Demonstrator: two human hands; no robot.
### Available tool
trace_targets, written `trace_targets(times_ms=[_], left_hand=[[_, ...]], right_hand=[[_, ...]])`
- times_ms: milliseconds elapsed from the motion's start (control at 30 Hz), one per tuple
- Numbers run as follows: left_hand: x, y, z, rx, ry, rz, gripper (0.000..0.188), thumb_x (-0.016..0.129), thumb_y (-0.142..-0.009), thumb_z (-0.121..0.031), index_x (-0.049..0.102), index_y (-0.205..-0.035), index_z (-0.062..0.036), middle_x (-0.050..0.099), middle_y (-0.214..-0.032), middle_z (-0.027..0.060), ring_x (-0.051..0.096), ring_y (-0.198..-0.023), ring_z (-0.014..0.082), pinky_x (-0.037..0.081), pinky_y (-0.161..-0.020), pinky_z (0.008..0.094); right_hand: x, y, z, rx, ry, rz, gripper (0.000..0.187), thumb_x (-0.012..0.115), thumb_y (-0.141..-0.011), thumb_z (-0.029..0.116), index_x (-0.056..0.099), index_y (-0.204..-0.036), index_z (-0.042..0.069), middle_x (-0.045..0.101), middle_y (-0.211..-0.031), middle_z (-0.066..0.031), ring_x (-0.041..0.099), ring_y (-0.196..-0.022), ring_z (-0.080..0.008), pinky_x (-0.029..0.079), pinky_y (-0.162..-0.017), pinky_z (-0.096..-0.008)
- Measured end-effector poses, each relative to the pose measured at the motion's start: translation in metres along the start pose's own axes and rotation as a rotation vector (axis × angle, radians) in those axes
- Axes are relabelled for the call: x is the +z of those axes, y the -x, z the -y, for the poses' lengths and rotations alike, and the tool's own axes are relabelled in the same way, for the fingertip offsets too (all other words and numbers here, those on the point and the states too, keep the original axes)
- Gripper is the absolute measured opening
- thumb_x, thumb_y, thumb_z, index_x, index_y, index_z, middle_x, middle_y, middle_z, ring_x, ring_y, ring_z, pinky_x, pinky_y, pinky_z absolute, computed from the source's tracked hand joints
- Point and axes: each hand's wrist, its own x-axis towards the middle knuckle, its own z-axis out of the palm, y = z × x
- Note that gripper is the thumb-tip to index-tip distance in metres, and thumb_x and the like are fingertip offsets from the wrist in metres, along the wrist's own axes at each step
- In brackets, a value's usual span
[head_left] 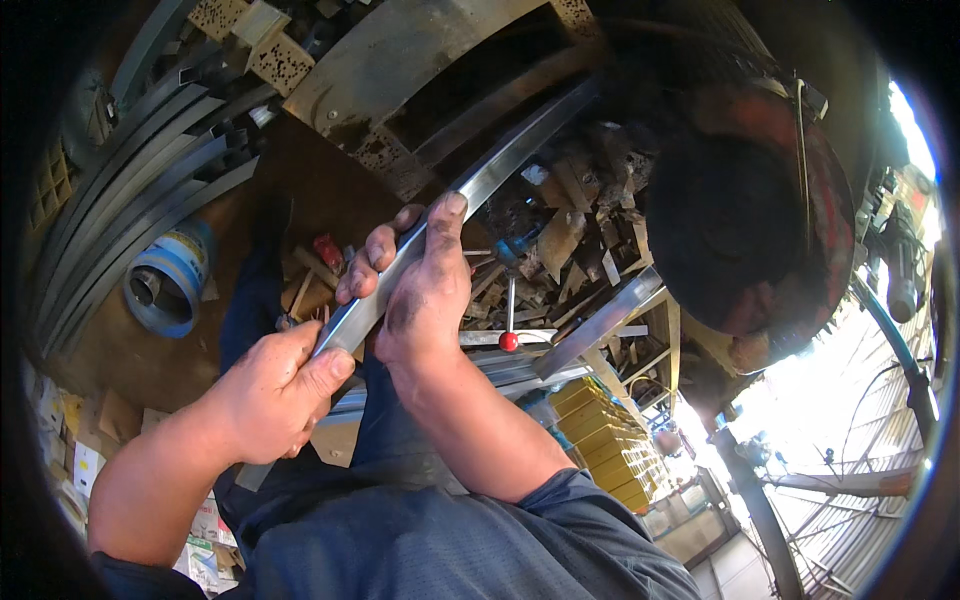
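A long, shiny metal bar [505, 160] runs slantwise from my lap side up to the dark machine parts at the far side. My left hand [280, 388] is closed round its near end, thumb lying along the top. Farther up, my right hand [428, 285] grips the same bar, with the thumb on one side and the fingers curled at the other. The bar's far end fades into shadow, so what it touches there cannot be made out. To the right of my right hand stands a thin lever with a red knob [509, 341].
Scrap metal offcuts [570, 240] lie heaped beyond the lever. A large dark round machine part [745, 230] with red patches looms at right. Long grey metal strips [130, 190] and a blue can [168, 280] are at left. A yellow slatted stack [605, 430] stands lower right.
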Motion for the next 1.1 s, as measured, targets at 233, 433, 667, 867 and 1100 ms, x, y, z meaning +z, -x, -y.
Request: trace_targets(times_ms=[233, 433, 667, 867, 1100], left_hand=[[0.011, 0.009, -0.006, 0.131, -0.41, -0.151, 0.036, 0.06, -0.114, -0.035, 0.062, -0.106, 0.0001, 0.061, -0.074, 0.0076, 0.06, -0.068, 0.0194, 0.05, -0.066, 0.0381], [0.027, 0.013, -0.012, 0.051, -0.238, -0.086, 0.037, 0.058, -0.114, -0.037, 0.061, -0.105, -0.0012, 0.059, -0.072, 0.0057, 0.056, -0.065, 0.0164, 0.048, -0.063, 0.0381], [0.053, 0.013, -0.017, 0.098, -0.198, -0.012, 0.042, 0.055, -0.115, -0.038, 0.058, -0.101, 0.0013, 0.063, -0.075, 0.0134, 0.063, -0.068, 0.0239, 0.05, -0.065, 0.0412], [0.085, -0.016, -0.032, 0.136, -0.005, 0.054, 0.04, 0.048, -0.118, -0.04, 0.05, -0.102, -0.0044, 0.053, -0.07, 0.0062, 0.054, -0.056, 0.0159, 0.046, -0.052, 0.0348], [0.06, -0.066, 0.009, 0.309, -0.408, -0.231, 0.053, 0.051, -0.115, -0.046, 0.065, -0.115, 0.0046, 0.074, -0.095, 0.0266, 0.075, -0.092, 0.0413, 0.057, -0.081, 0.0484]], right_hand=[[-0.01, 0.014, 0.015, -0.025, -0.013, 0.085, 0.057, 0.054, -0.108, 0.069, 0.05, -0.114, 0.012, 0.059, -0.077, -0.0064, 0.063, -0.062, -0.025, 0.057, -0.065, -0.0451], [-0.021, 0.017, 0.024, -0.006, 0.02, 0.091, 0.057, 0.053, -0.108, 0.069, 0.05, -0.114, 0.013, 0.057, -0.076, -0.0064, 0.063, -0.061, -0.0261, 0.056, -0.063, -0.0466], [-0.015, 0.038, 0.054, -0.06, 0.074, 0.034, 0.052, 0.054, -0.109, 0.065, 0.05, -0.115, 0.014, 0.052, -0.073, -0.0029, 0.058, -0.055, -0.0217, 0.052, -0.055, -0.042], [-0.014, 0.019, 0.096, -0.08, 0.139, 0.026, 0.044, 0.053, -0.111, 0.06, 0.055, -0.107, 0.017, 0.045, -0.068, 0.0018, 0.048, -0.052, -0.0146, 0.041, -0.05, -0.0339], [-0.031, -0.023, 0.058, -0.042, 0.187, -0.26, 0.054, 0.049, -0.109, 0.071, 0.049, -0.112, 0.017, 0.046, -0.07, -0.0015, 0.047, -0.052, -0.0215, 0.044, -0.057, -0.0432]])
